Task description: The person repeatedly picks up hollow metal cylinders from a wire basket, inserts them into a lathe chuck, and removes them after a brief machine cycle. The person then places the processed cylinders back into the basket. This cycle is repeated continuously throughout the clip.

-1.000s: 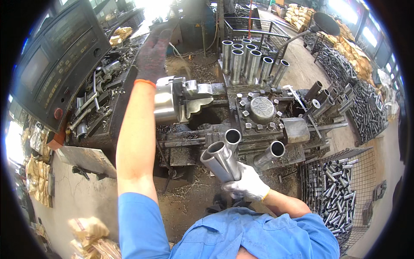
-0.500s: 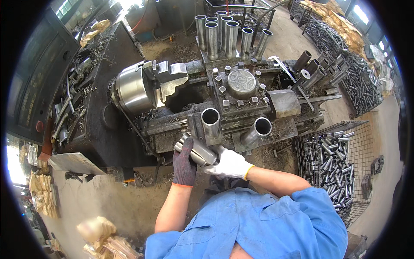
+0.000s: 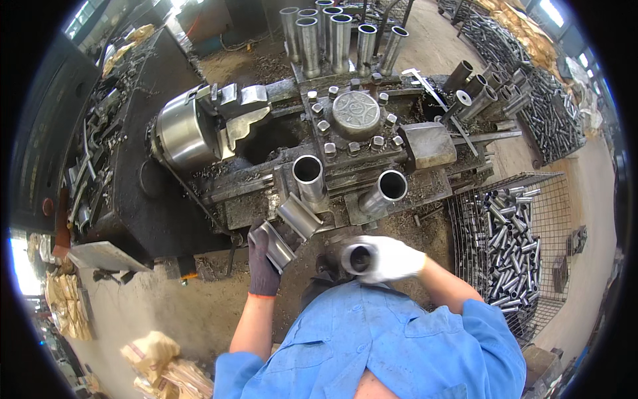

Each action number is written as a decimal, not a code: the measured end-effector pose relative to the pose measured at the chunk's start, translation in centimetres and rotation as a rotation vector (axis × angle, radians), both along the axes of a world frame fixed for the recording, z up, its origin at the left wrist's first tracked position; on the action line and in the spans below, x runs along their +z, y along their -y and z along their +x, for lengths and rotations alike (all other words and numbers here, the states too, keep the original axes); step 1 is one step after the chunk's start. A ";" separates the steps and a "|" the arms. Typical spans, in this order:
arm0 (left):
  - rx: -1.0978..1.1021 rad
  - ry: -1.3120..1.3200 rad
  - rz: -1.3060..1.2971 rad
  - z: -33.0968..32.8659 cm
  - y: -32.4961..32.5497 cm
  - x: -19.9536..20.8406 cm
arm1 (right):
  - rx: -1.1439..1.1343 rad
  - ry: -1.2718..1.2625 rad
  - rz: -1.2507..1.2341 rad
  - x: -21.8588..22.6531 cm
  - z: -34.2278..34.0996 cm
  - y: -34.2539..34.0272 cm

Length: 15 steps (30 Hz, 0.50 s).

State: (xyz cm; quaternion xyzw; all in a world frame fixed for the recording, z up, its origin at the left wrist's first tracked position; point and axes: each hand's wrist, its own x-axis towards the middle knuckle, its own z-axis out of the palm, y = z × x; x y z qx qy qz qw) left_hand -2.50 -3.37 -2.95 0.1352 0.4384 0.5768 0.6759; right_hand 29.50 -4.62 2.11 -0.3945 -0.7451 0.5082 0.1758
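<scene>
I stand over a metal lathe with a silver chuck (image 3: 181, 132) and a bolted tool post (image 3: 355, 116). My left hand (image 3: 264, 266), in a dark glove, grips a short steel tube (image 3: 278, 244) near the machine's front edge, beside another short tube (image 3: 299, 216). My right hand (image 3: 385, 258), in a white glove, is closed around a second steel tube (image 3: 357, 259) whose open end faces the camera. Two more tubes (image 3: 308, 176) stand upright on the carriage just beyond both hands.
Several tall steel tubes (image 3: 335, 33) stand behind the tool post. A wire basket (image 3: 531, 199) at the right holds many short tubes, with more piled at the far right (image 3: 545, 113). A dark control cabinet (image 3: 46, 153) and tool tray sit at the left. Sacks (image 3: 159, 362) lie on the floor.
My left hand came down from the far side of the chuck to the machine's front and took a tube. My right hand has drawn its tube back toward my body.
</scene>
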 end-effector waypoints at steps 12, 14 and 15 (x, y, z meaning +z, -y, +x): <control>-0.394 -1.125 0.773 13.6 -5.0 2.4 | -0.381 -0.312 -0.040 2.7 5.9 -4.4; -0.303 -1.102 0.819 12.3 -3.9 2.2 | -0.495 -0.374 0.052 2.0 4.5 -4.8; -0.242 -1.096 0.855 11.3 -2.9 2.2 | -0.562 -0.248 0.166 1.6 3.6 -5.0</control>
